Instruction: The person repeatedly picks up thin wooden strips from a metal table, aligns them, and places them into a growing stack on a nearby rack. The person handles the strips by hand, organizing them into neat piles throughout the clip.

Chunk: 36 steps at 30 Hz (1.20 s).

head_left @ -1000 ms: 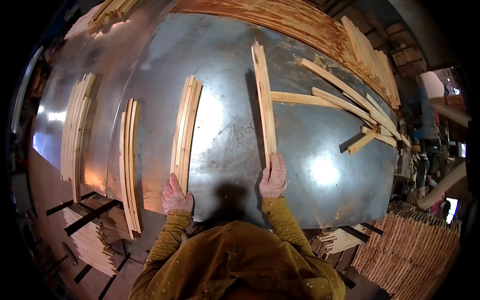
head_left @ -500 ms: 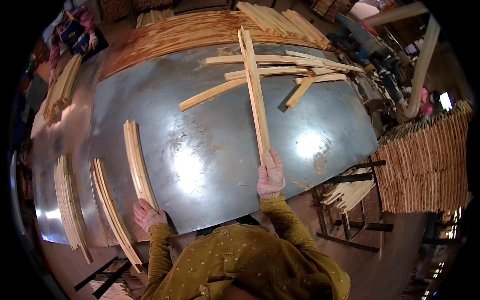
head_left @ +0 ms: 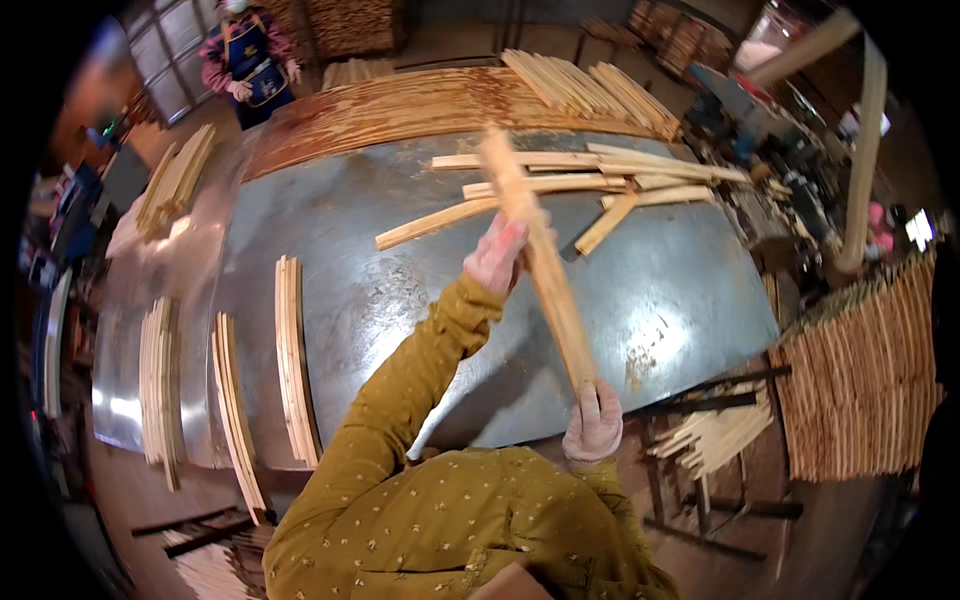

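A long wooden strip (head_left: 558, 305) is held up over the metal-topped table (head_left: 370, 290), slanting from the upper middle down to the right. My left hand (head_left: 497, 255), in a pale glove, is closed round it partway along its far half. At the near end my right hand (head_left: 594, 422), gloved too, grips the strip between thumb and fingers. The far end is smeared by motion. Beyond my left hand, several loose wooden strips (head_left: 560, 184) lie crossed over each other on the table. To the left, a small bundle of strips (head_left: 293, 360) rests by the near edge.
Two more strip bundles (head_left: 232, 410) (head_left: 158, 390) lie further left. A reddish-brown board (head_left: 400, 110) spans the table's far side, with strips (head_left: 570, 85) on it. A tall wood stack (head_left: 855, 375) stands right. At the far left is another person (head_left: 250, 60) in a dark apron.
My left hand has left the bundle at the left and now grips the long strip. The strip has lifted and tilted, and my right hand has moved nearer to me and rightward.
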{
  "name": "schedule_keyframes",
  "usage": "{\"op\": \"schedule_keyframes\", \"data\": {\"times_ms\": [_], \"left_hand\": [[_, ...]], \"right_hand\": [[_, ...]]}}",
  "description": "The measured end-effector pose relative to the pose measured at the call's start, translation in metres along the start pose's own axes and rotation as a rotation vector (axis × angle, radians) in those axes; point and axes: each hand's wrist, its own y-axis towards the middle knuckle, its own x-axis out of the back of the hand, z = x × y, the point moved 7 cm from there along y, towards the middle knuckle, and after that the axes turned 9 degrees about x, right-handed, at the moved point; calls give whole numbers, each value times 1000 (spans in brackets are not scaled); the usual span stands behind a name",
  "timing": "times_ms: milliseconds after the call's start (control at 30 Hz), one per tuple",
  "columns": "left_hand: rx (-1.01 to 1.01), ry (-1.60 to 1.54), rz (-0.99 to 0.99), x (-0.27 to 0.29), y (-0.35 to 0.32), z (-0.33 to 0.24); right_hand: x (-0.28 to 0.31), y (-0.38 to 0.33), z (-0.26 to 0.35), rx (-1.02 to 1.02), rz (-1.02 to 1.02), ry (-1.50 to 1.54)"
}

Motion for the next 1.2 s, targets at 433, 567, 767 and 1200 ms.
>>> {"op": "schedule_keyframes", "data": {"times_ms": [433, 567, 767, 1200], "left_hand": [[468, 275, 192, -82, 19, 226], [591, 923, 153, -6, -40, 340], [532, 2103, 213, -79, -88, 393], [863, 2306, -91, -85, -70, 449]], "right_hand": [[117, -144, -94, -876, -14, -386], [213, -296, -171, -1369, -499, -329], [347, -523, -278, -1857, -131, -628], [309, -691, -496, -2138, 265, -385]]}}
